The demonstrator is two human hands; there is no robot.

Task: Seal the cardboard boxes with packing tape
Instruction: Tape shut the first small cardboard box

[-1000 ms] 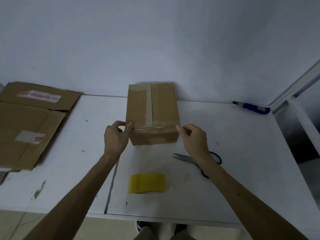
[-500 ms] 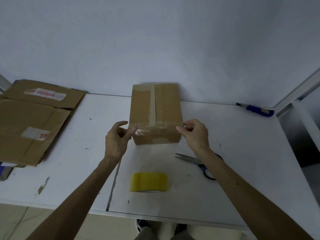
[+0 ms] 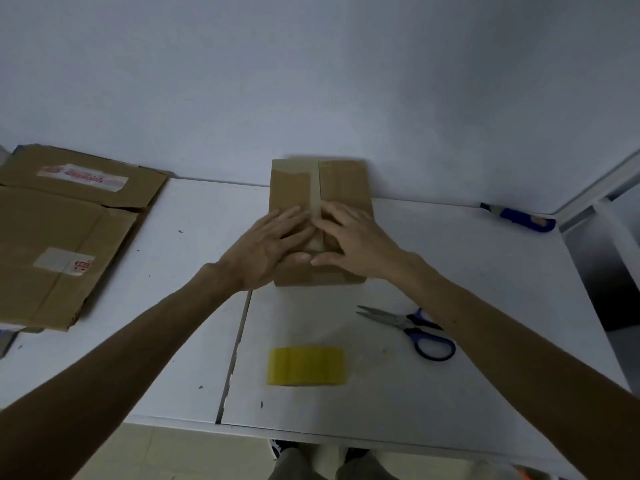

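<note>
White table (image 3: 194, 237), left hand (image 3: 266, 251) and right hand (image 3: 353, 244) flat on taped cardboard box (image 3: 343, 181), flattened cardboard (image 3: 52, 237) labels' red print unreadable

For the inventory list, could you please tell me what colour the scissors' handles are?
Blue, with black near the pivot; the scissors show in the head view.

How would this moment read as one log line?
left hand: pressing on brown cardboard box | right hand: pressing beside it | yellow packing tape roll, blue-handled scissors: lying on white table

Hands: left hand (image 3: 266, 247) and right hand (image 3: 353, 244), both bare.
Forearms (image 3: 138, 341): bare.
Trousers (image 3: 301, 467): grey-olive.
Shoes (image 3: 281, 447): dark, pale trim.
</note>
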